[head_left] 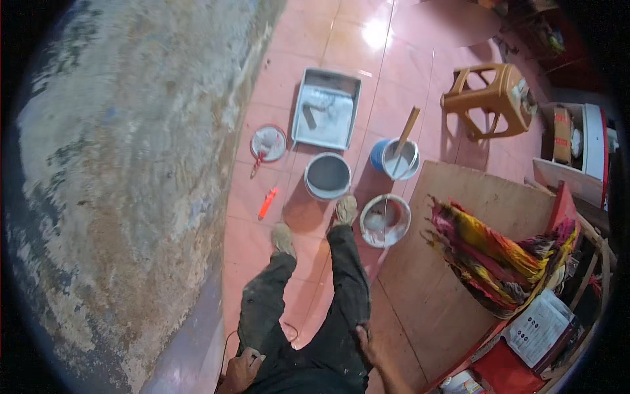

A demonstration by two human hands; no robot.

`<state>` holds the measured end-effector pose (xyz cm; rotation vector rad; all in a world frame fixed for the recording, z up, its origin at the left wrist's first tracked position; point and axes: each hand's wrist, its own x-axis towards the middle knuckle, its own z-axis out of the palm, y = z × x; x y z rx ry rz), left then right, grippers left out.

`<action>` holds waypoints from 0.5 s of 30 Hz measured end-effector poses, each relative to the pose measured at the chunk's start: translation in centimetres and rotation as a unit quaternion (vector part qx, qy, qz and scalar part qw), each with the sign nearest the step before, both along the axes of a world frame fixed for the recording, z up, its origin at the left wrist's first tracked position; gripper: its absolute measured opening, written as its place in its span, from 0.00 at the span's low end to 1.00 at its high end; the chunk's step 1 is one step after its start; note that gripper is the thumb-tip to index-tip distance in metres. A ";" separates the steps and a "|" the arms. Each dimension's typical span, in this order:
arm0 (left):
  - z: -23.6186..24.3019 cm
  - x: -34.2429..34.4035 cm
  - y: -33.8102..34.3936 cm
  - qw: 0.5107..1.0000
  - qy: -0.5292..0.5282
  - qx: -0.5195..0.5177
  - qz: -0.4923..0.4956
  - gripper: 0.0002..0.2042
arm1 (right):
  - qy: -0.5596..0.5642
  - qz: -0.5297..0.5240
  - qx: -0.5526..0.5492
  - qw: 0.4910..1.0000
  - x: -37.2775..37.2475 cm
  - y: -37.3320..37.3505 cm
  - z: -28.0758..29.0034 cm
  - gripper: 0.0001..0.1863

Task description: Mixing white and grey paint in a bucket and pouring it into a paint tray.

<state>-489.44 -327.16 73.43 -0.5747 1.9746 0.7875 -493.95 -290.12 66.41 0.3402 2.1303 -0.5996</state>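
Low in the head view, my left hand (244,369) is by my left thigh, its fingers curled; what they hold, if anything, I cannot make out. My right hand (369,344) lies against my right thigh, fingers stretched along the dark trousers, holding nothing. Ahead of my shoes stands a bucket of grey paint (329,175). Beyond it is a paint tray (326,108) with whitish residue and a dark flat piece inside. A blue bucket (379,155) holds a wooden stick (408,128). Nearer, a white bucket (385,221) has paint-smeared walls.
A bare, patchy wall (131,171) runs along the left. On the pink tiles lie an orange-handled tool (268,203) and a round lid (268,142) with a red-handled brush. At right are a brown plastic stool (491,102), a wooden board (453,190) and a colourful cloth (499,253).
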 end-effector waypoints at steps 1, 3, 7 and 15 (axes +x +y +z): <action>-1.0 -0.3 0.9 0.998 -0.050 0.021 0.040 0.14 | -0.113 -0.026 -0.003 0.993 -5.4 0.2 -0.1 0.21; -7.6 -4.5 3.2 0.996 -0.080 0.047 0.000 0.14 | -0.115 0.037 -0.060 0.991 -9.5 4.2 -7.5 0.20; -28.6 -9.8 6.5 0.982 -0.029 0.009 -0.187 0.12 | 0.221 0.214 -0.037 0.951 -26.8 7.5 -31.0 0.13; -77.1 -22.6 13.5 0.945 0.172 0.094 0.263 0.27 | 0.375 0.566 0.314 0.663 -55.2 14.1 -62.0 0.17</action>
